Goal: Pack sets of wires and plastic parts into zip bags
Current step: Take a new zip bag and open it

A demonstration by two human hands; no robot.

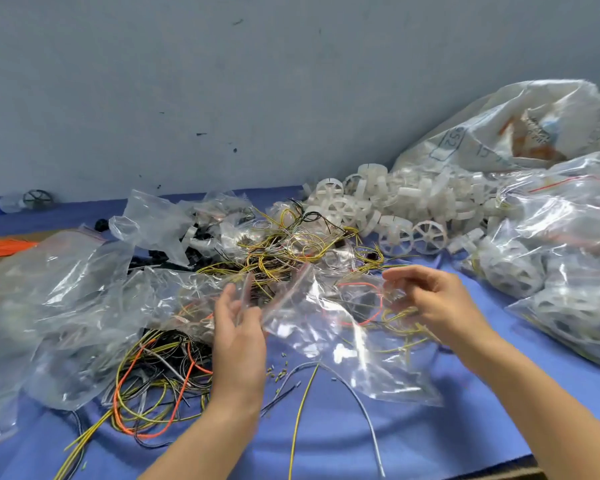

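Blue cloth [333,445]; grey wall [257,81] behind

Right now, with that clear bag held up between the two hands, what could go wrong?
1. The wire bundle that the right hand seems to pinch is made of springy loops. They may snag at the mouth of the zip bag, which the left hand holds.
2. Loose wires lie under the bag and could get dragged along or mixed into the set.
3. Tiny bits scattered on the blue cloth could be brushed away by a wrist.
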